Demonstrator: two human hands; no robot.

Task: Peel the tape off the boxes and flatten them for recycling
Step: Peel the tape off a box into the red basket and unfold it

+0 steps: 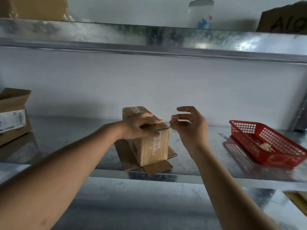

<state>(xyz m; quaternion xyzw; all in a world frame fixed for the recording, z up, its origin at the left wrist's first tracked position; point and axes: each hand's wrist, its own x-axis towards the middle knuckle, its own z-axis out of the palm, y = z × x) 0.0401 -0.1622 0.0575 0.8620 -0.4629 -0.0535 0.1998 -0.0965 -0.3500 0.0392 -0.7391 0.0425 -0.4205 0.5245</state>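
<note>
The cardboard box stands upright at the centre of the metal shelf, its bottom flaps splayed flat on the surface. Clear tape runs over the top edge and down the near face. The left hand lies flat on the box top, fingers straight, pressing down. The right hand is raised just right of the top corner, thumb and forefinger pinched together; whether tape is held there cannot be determined. A red basket sits far right; a second box sits far left
</note>
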